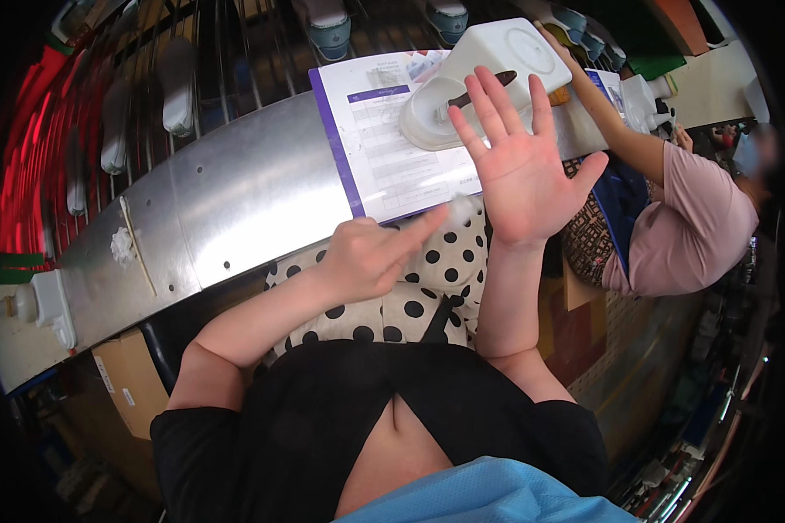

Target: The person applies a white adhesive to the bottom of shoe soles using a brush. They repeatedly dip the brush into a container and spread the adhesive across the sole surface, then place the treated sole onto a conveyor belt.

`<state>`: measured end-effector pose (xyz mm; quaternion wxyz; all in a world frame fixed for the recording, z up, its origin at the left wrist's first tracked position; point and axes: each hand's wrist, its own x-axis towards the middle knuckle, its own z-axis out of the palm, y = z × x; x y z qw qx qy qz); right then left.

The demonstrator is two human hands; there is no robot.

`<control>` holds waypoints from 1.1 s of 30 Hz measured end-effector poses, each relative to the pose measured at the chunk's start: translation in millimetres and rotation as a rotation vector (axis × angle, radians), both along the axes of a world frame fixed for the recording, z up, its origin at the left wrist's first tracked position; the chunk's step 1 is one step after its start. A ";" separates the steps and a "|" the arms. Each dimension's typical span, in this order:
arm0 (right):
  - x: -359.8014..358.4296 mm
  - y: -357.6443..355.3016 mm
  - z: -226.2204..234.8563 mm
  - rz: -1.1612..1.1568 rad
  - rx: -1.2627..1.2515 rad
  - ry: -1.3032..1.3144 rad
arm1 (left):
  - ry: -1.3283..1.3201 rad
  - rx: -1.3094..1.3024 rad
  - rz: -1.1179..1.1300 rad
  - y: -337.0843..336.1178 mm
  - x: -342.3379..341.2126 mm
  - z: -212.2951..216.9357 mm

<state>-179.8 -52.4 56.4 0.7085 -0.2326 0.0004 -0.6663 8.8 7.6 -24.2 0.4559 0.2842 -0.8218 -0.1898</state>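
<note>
My right hand (pixel 529 170) is raised palm up with its fingers spread, holding nothing. It overlaps the near side of a white plastic container (pixel 510 54) with an oval opening, across which a dark brown handle (pixel 501 84) lies. Lower and to the left, my left hand (pixel 371 257) is above my lap, index finger stretched toward the right wrist and the other fingers curled in. A blurred whitish tuft (pixel 460 211) shows at that fingertip; what it is I cannot make out. A printed sheet with a purple border (pixel 344 157) lies under the container.
A metal work surface (pixel 235 187) curves along my front, with a thin stick (pixel 137 244) and a white wad (pixel 124 247) at its left. Beyond it, grey-white forms (pixel 178 87) stand among rods. To my right sits a co-worker in a pink top (pixel 689 218), one arm reaching forward.
</note>
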 end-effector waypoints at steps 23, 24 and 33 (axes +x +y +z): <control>11.5 12.8 39.8 -0.105 -0.195 -0.029 | 0.218 -0.186 0.013 -20.0 -46.3 35.8; 12.1 15.6 38.3 -0.096 -0.248 -0.065 | 0.216 -0.156 0.018 -18.6 -45.8 39.3; -5.4 4.2 40.1 0.149 -0.088 -0.099 | 0.172 -0.104 -0.133 -14.0 -40.6 29.9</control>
